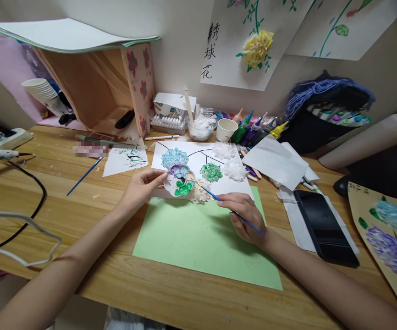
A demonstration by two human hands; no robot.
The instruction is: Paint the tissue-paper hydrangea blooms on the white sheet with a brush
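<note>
My left hand (143,185) pinches the edge of a small paint palette (173,187), whose wells hold green, purple, blue and beige paint. In my right hand (243,215) is a thin blue paintbrush (236,213), its tip at the palette's right side by the beige paint. Beneath the palette lies white paper (160,158) with black branch lines. On it sit a blue fluffy flower (175,158), a green one (211,172), a beige one (201,192) partly behind the brush, and white ones (234,169). A light green sheet (205,243) lies under the white paper.
A phone (325,229) lies on tissue to the right. Behind the paper stand a paper cup (226,129), paint bottles (245,126) and a tub of white fluff (201,128). Another blue brush (85,175) and a paint-marked paper (126,158) are left. Cables (30,220) cross the left edge.
</note>
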